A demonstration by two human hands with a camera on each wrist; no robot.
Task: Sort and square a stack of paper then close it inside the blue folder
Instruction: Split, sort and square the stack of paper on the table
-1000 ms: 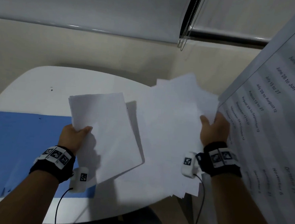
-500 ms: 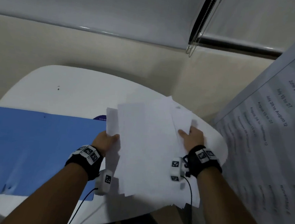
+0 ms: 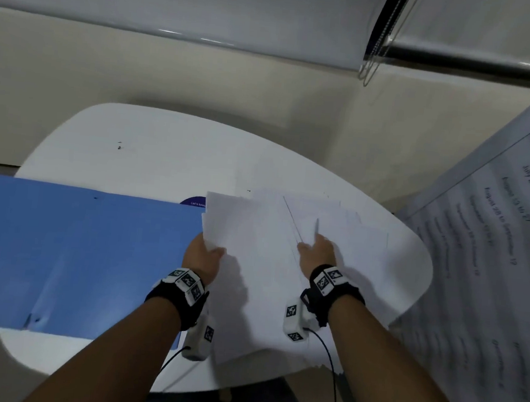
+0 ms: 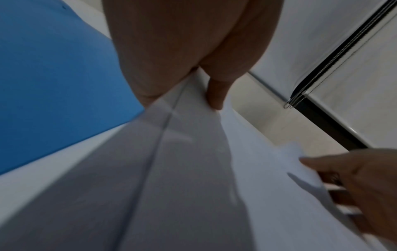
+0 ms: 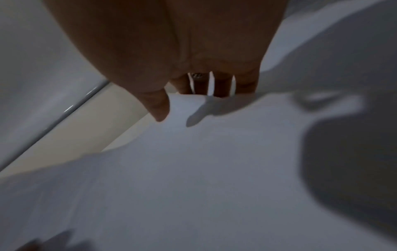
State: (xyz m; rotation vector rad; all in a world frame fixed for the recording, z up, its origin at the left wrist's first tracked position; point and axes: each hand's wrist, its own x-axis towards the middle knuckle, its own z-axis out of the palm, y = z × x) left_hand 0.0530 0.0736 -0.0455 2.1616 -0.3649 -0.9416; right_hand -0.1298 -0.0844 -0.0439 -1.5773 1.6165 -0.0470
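A loose, fanned stack of white paper [image 3: 263, 242] lies low over the right half of the white round table [image 3: 166, 155]. My left hand [image 3: 204, 253] grips the stack's left edge, thumb on top; the left wrist view shows the sheets [image 4: 193, 169] pinched there. My right hand [image 3: 316, 252] holds the sheets near the middle right, thumb on top and fingers under the paper [image 5: 193, 169]. The blue folder [image 3: 79, 249] lies open and flat on the table's left side, just left of my left hand.
A large printed sheet with date lines [image 3: 491, 250] hangs close on the right. A beige wall and a window blind with a bead chain [image 3: 373, 60] stand behind the table. A small purple sticker [image 3: 194, 201] peeks out beside the folder's far edge.
My hands came together and lowered toward the table. The separate bundle in my left hand now overlaps the right hand's sheets as one pile.
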